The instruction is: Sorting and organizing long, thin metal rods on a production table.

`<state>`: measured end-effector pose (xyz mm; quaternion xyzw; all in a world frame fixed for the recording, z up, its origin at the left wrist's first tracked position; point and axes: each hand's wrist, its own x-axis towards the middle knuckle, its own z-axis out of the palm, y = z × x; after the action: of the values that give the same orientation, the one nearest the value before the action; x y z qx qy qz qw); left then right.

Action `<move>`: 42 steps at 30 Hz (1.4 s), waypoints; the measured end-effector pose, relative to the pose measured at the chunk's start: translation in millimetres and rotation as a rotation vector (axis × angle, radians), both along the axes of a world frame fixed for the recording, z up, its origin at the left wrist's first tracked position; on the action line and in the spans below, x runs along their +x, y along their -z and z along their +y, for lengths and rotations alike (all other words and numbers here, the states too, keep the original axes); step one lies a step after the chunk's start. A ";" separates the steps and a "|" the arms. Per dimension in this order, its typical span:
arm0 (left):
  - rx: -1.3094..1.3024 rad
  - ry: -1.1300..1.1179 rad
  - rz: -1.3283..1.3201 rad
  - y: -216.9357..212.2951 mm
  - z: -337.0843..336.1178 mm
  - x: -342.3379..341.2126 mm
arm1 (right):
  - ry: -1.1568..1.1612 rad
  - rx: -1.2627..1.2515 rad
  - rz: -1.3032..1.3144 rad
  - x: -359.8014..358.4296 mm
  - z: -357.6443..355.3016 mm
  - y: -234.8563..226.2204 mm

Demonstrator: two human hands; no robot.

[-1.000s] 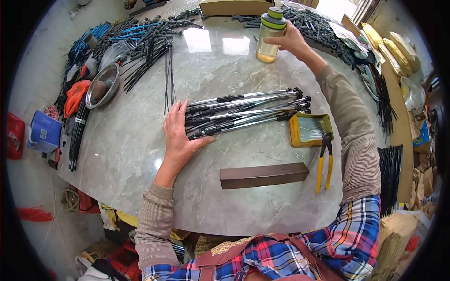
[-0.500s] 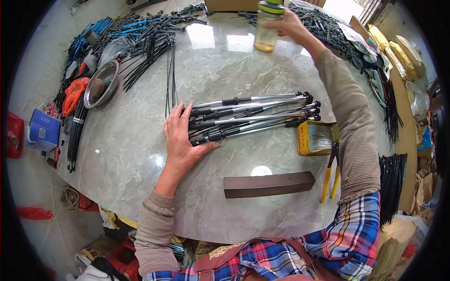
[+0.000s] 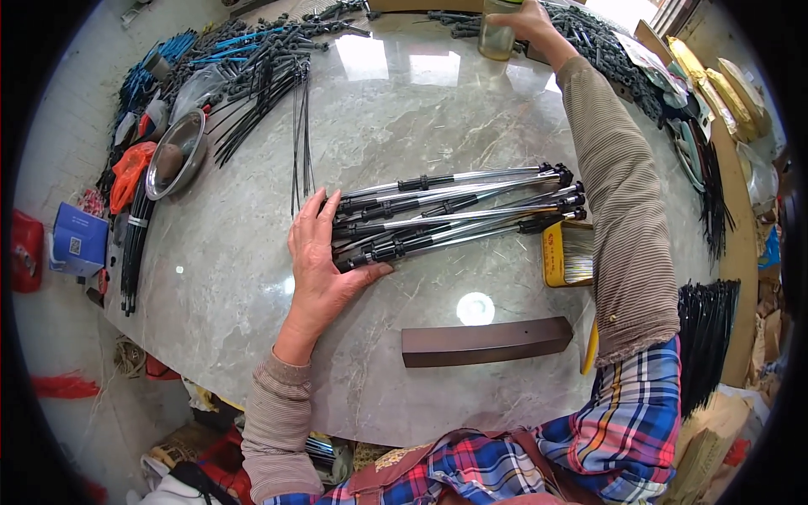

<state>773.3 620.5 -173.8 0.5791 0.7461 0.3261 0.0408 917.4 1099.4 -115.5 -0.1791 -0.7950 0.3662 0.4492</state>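
Note:
A bundle of thin metal rods [image 3: 454, 210] with black fittings lies across the middle of a grey marble table [image 3: 252, 295]. My left hand [image 3: 320, 261] rests flat on the table with its fingers against the bundle's left end, thumb under the rods. My right hand [image 3: 526, 18] reaches to the far edge of the table and grips a clear jar [image 3: 498, 34] of yellowish liquid with a green lid. A dark brown wooden bar [image 3: 486, 341] lies near me, below the rods.
A yellow box [image 3: 566, 252] sits at the bundle's right end. Heaps of black and blue rods [image 3: 252, 76] fill the far left, with a metal bowl [image 3: 177, 151] beside them. Black parts [image 3: 623, 67] line the far right; black ties [image 3: 703, 337] lie at right.
My right hand has carried the jar farther away toward the table's far edge. My left hand stays on the rod ends.

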 end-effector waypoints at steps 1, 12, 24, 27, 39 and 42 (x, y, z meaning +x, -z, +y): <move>-0.004 0.003 -0.008 0.2 0.1 0.9 | -0.028 -0.036 0.021 1.0 0.2 -1.9; 0.013 0.017 -0.023 3.0 2.6 1.5 | 0.052 -0.003 -0.015 17.9 3.4 3.6; 0.014 0.024 -0.001 3.2 4.2 0.5 | 0.013 -0.013 -0.028 26.4 16.0 11.2; 0.018 0.024 0.003 3.6 4.0 -0.7 | 0.055 -0.017 -0.039 26.3 19.2 15.1; 0.097 0.057 0.032 12.9 5.9 -3.7 | 0.085 -0.006 -0.021 31.4 16.5 24.2; 0.113 0.049 0.006 16.5 10.1 -2.2 | 0.115 0.216 -0.156 52.6 1.6 18.4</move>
<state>771.1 630.6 -190.3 0.5996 0.7122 0.3648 0.0140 970.0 1101.1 -133.9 -0.2028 -0.8507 0.2369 0.4232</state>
